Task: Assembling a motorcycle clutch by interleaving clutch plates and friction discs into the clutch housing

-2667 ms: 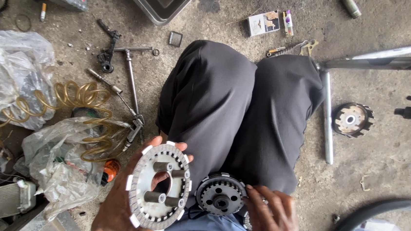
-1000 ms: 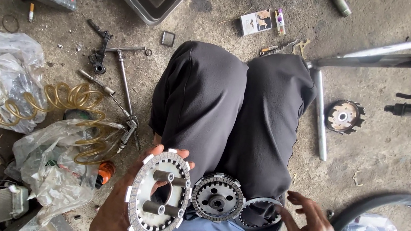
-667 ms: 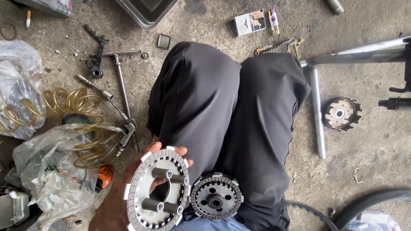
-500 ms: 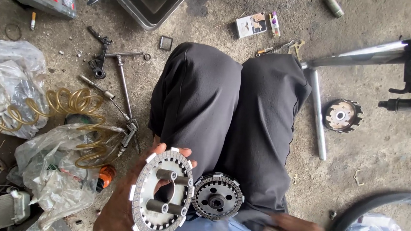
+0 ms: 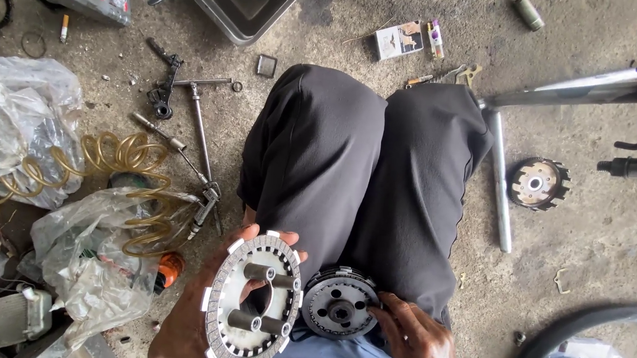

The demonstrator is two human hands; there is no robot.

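The clutch plate (image 5: 254,301), a ring with a gritty friction face, tabs round its rim and four short posts inside, rests flat on the left hand (image 5: 194,321); the palm is spread beneath it and the fingertips curl over its far edge, so the face is turned up toward the camera, seemingly for looking over; just beside it, on the person's lap, lies the toothed hub (image 5: 339,306), steadied there by the right hand (image 5: 415,344), whose fingers are half curled with the tips pressed to the hub's right rim, touching rather than gripping; the thigh serves as a rest, probably so the part cannot roll. The dark trousers (image 5: 365,167) fill the middle of the view; to the left on the concrete lie a T-handle wrench (image 5: 198,120), coiled yellow hose (image 5: 119,159) and crumpled plastic bags (image 5: 92,260); a metal tray (image 5: 249,3) sits beyond the knees; to the right a steel tube (image 5: 501,186) lies beside a clutch basket (image 5: 536,184), well apart from both hands; a tyre (image 5: 594,329) curves in at the lower right.
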